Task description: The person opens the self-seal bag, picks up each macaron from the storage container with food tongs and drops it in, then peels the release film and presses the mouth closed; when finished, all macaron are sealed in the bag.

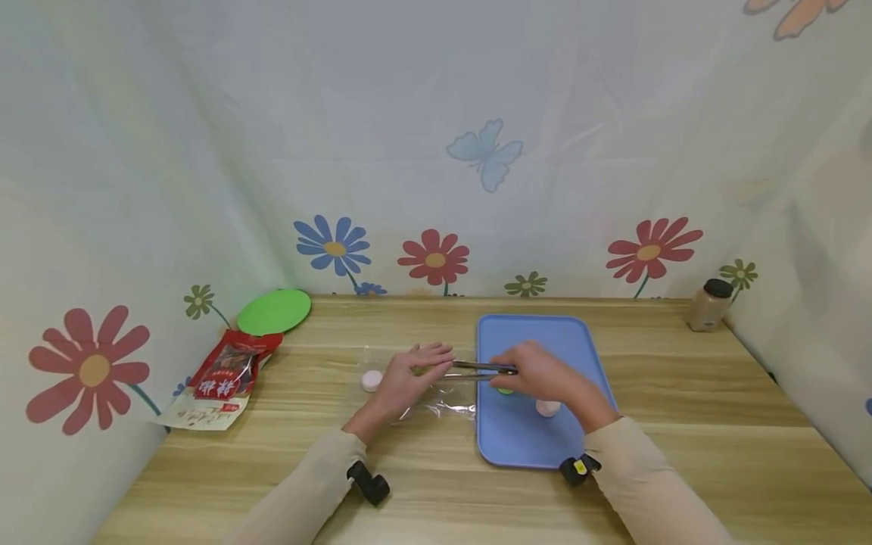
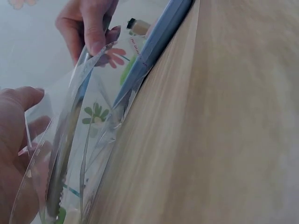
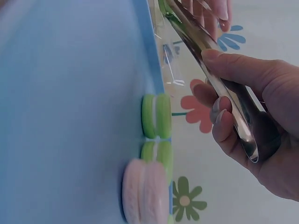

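In the right wrist view, my right hand (image 3: 271, 102) grips metal tongs (image 3: 238, 112), their arms squeezed close together. Their far end reaches into a clear plastic bag (image 2: 96, 135), where something green (image 2: 61, 215) shows at the tips, partly hidden. My left hand (image 1: 405, 382) holds the bag near its mouth, thumb and fingers about the film. A pale pink macaron (image 1: 371, 381) lies at the bag's left part. On the blue tray (image 1: 531, 439) below my right hand are green macarons (image 3: 156, 115) and a pink macaron (image 3: 145, 191).
A green plate (image 1: 275, 312) lies at the back left, with a red food packet (image 1: 228, 367) and a pale packet (image 1: 204, 415) in front of it. A jar with a black lid (image 1: 708, 306) stands at the back right. A printed curtain (image 1: 409, 98) surrounds the wooden table (image 1: 436, 492).
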`<state>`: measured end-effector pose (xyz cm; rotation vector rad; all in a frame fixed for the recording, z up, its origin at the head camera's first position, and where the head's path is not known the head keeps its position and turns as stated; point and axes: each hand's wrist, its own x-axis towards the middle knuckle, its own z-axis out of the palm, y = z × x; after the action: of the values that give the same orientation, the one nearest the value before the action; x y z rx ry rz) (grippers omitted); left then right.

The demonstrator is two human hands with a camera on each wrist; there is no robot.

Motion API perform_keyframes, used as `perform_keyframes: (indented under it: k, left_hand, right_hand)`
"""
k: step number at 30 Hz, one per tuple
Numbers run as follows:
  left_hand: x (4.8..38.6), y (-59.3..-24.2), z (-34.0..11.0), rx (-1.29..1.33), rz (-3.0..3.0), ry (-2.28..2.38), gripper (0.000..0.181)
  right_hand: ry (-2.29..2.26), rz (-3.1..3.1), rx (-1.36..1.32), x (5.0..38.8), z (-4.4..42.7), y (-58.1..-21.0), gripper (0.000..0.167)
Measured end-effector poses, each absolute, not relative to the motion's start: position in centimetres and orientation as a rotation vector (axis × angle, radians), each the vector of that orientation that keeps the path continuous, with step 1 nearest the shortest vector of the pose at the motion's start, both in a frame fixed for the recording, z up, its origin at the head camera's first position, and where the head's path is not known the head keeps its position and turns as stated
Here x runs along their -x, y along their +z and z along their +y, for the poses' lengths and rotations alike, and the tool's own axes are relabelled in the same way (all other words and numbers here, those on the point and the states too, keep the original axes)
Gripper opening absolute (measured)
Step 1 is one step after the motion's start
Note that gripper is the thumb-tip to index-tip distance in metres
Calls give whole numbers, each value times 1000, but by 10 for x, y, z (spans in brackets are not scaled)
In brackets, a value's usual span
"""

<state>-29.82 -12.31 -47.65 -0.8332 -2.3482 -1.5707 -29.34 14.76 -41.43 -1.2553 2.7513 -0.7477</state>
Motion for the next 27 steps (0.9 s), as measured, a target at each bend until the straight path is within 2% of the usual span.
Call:
perform_keyframes:
  k: [13, 18, 27]
  left_hand:
    - [274, -445, -117, 845, -2359, -1537, 21]
    - [274, -447, -117, 840, -2331, -1576, 21]
    - [285, -462, -119, 860, -2303, -1571, 22]
  right_hand:
    - [-777, 2771, 1198, 302, 115, -425, 15]
    - [-779, 2790, 1232, 302, 105, -423, 9]
    - [-753, 2802, 1261, 306, 96, -425, 10]
